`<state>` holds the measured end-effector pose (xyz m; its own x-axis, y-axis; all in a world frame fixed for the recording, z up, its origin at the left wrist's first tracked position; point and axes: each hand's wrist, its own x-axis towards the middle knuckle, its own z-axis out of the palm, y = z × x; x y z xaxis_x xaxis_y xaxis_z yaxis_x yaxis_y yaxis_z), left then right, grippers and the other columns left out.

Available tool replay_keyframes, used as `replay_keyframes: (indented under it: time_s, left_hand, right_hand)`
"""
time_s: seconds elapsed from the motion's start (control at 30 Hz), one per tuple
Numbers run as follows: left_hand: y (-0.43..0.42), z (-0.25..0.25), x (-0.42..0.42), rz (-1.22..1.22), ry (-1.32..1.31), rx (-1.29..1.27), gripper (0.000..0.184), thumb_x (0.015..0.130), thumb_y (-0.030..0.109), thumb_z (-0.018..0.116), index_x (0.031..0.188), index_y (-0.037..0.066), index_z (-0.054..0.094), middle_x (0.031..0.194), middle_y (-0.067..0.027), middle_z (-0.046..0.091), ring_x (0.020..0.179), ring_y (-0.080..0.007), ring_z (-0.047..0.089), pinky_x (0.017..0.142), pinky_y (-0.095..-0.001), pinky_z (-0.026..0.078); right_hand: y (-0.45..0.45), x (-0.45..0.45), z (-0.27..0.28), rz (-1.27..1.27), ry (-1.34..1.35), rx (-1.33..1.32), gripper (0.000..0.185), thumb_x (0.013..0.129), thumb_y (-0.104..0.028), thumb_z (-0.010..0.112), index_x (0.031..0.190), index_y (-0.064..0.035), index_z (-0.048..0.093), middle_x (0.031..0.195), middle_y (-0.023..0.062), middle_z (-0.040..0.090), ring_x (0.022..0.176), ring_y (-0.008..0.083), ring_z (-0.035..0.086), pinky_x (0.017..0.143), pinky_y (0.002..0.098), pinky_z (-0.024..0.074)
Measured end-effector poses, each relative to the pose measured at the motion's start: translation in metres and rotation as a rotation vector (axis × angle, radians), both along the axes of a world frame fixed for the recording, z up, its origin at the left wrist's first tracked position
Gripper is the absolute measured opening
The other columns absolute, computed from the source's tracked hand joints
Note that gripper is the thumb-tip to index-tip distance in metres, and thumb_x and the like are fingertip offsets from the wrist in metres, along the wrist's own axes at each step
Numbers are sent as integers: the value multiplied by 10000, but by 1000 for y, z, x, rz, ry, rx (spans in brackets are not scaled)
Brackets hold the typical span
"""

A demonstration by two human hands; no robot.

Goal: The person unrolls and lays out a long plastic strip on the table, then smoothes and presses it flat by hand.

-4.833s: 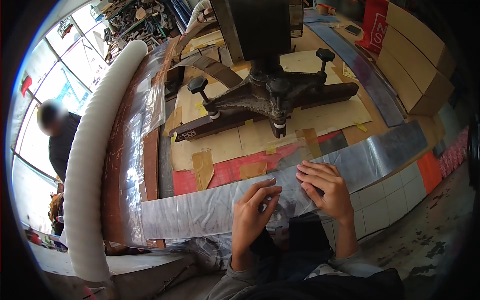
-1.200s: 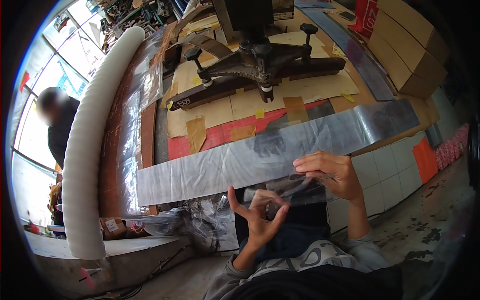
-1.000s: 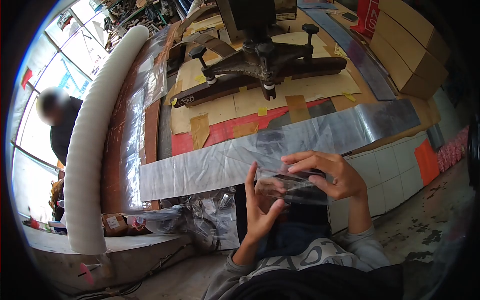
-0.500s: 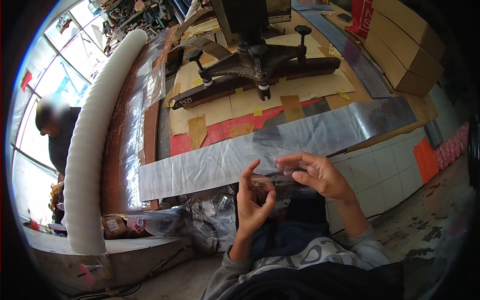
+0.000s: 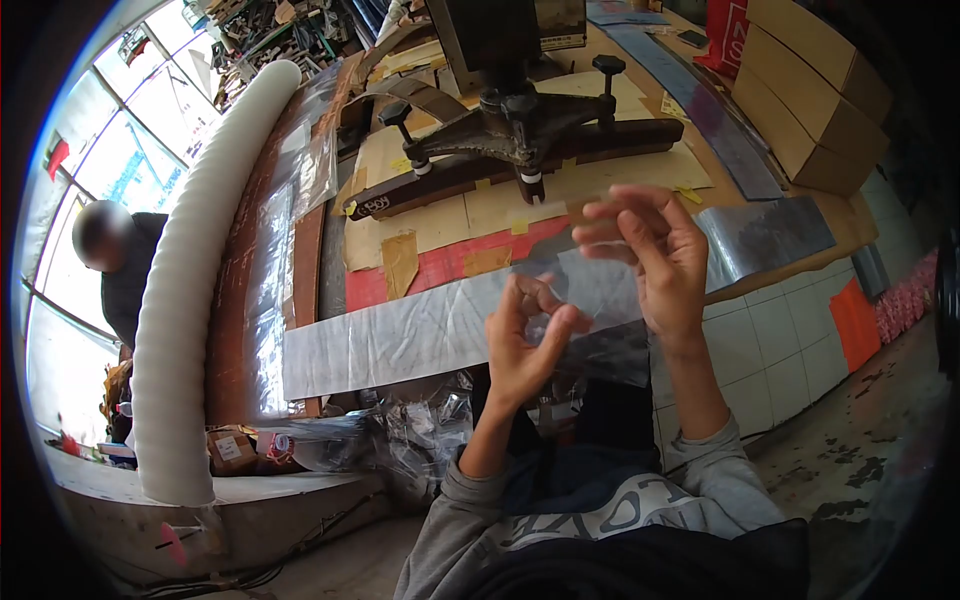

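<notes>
My left hand is over the front edge of the bench, fingers curled and thumb bent towards them. A thin clear film hangs just below and right of its fingertips and looks pinched there. Higher and to the right, my right hand is raised over a long translucent plastic strip; its fingers are bent and smeared by motion, so any hold on the film is unclear. The strip lies along the front of the bench, partly behind both hands.
Beyond the strip stands a black metal press with knobs, over cardboard. A white foam roll lines the left side, a person behind it. Cardboard boxes stand at right; crumpled clear plastic hangs below the front edge.
Since half a second ago my right hand has risen and moved right, fingers turned upwards. My left hand has shifted up and slightly right. The film was earlier stretched between both hands.
</notes>
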<state>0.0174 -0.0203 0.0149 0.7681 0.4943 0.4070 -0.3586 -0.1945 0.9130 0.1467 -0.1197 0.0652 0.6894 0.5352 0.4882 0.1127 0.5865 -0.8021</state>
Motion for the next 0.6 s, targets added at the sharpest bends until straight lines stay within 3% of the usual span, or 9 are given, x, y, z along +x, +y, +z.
replay_keyframes:
  time_s: [0.1, 0.17, 0.27, 0.37, 0.4, 0.53, 0.6]
  left_hand:
    - [-25, 1, -6, -117, -6, -296, 218, 930, 77, 606, 950, 19, 397, 648, -74, 652, 612, -143, 676, 554, -221, 480]
    - [-31, -4, -15, -72, 31, -142, 174, 947, 100, 586, 890, 10, 449, 630, -64, 647, 621, -131, 680, 545, -217, 478]
    - [-25, -23, -32, -125, 154, -56, 216, 954, 146, 588, 805, 7, 517, 629, -53, 645, 625, -115, 683, 538, -209, 473]
    - [-28, -25, -43, -68, 342, 17, 257, 947, 186, 607, 758, 15, 573, 625, -51, 650, 602, -102, 679, 521, -207, 465]
    - [-31, -29, -47, -86, 417, -42, 233, 899, 196, 672, 777, 16, 589, 658, -66, 673, 604, -127, 677, 558, -238, 481]
    - [-40, -27, -56, -17, 396, 226, 238, 800, 182, 769, 787, 25, 591, 702, -68, 684, 681, -182, 665, 674, -291, 492]
    - [-39, -19, -54, 76, 304, 389, 235, 792, 170, 772, 795, 28, 585, 702, -67, 677, 675, -189, 661, 672, -287, 486]
  right_hand:
    - [9, 5, 8, -84, -99, 96, 377, 984, -83, 486, 1345, -11, 407, 1030, 185, 672, 798, 252, 709, 714, 330, 601]
    - [12, 7, 8, -55, -172, 172, 409, 989, -78, 473, 1383, -41, 370, 1048, 188, 669, 747, 257, 712, 679, 315, 597]
    - [10, 5, -5, -185, -133, -177, 471, 972, -35, 478, 1419, -73, 335, 987, 153, 678, 615, 213, 693, 533, 283, 557]
    - [1, 8, -30, -243, -126, -701, 455, 943, 2, 489, 1379, -91, 404, 905, 125, 675, 500, 139, 635, 433, 238, 472]
    - [0, 8, -33, -247, -145, -734, 432, 925, 20, 492, 1343, -69, 430, 857, 118, 664, 502, 149, 638, 438, 255, 473]
    - [0, 9, -33, -273, -230, -817, 330, 883, 61, 487, 1204, -8, 517, 713, 109, 632, 498, 183, 639, 457, 303, 482]
    - [6, 14, -31, -289, -277, -833, 301, 883, 57, 488, 1175, -1, 537, 715, 117, 634, 481, 178, 625, 457, 305, 476]
